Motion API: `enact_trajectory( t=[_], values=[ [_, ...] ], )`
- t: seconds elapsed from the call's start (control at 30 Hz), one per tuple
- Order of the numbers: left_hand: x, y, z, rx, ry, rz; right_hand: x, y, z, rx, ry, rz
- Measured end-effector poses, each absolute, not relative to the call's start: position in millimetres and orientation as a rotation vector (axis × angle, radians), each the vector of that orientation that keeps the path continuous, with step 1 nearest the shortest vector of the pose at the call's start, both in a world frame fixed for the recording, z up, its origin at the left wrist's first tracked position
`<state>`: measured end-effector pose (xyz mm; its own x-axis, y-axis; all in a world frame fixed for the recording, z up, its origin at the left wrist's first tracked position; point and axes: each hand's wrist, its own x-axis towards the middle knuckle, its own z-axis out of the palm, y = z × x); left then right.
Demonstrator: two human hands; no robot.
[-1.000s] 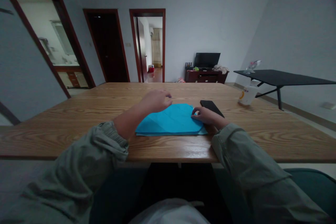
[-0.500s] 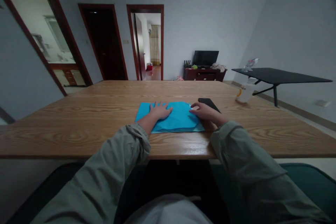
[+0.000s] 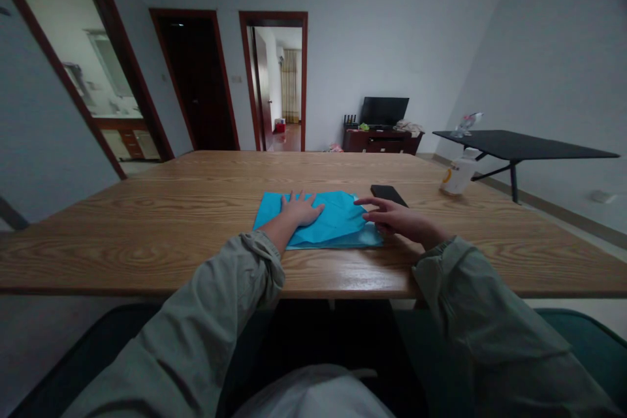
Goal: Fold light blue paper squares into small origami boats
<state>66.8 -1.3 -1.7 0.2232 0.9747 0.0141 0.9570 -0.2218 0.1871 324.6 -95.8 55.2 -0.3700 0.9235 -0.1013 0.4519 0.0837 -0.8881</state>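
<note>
A bright blue folded sheet (image 3: 333, 219) lies flat on the wooden table in front of me; whether it is paper or cloth I cannot tell. My left hand (image 3: 300, 212) rests on its left half, palm down with the fingers spread. At the sheet's right edge is my right hand (image 3: 392, 217), index finger stretched out over the blue layer and the other fingers partly curled. A paler layer shows beneath the top one at the lower right corner. No firm grip shows in either hand.
A flat black object (image 3: 388, 194) lies just beyond my right hand. Farther right stands a whitish plastic bottle (image 3: 458, 176) on the wooden table (image 3: 147, 235). Past the table are a black folding table (image 3: 524, 144) and a low cabinet with a television (image 3: 385, 111).
My right hand has shifted slightly right and toward me, its index finger now straighter. More of the pale lower layer shows at the right corner. My left hand stays put.
</note>
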Motion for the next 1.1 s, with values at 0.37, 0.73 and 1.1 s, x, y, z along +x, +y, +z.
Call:
enact_trajectory(
  t=[0.37,0.73,1.1],
  values=[
    [66.5,-3.3,-0.6,2.344,1.873,0.193,329.8,-91.5,51.9,-1.408,-2.009,1.186],
    [66.1,-0.4,-3.6,2.356,1.886,0.190,329.4,-89.9,50.5,-1.601,-2.144,1.132],
    [67.3,0.3,-3.2,2.348,1.898,0.186,328.7,-103.3,56.3,-1.717,-2.361,0.825]
  ],
)
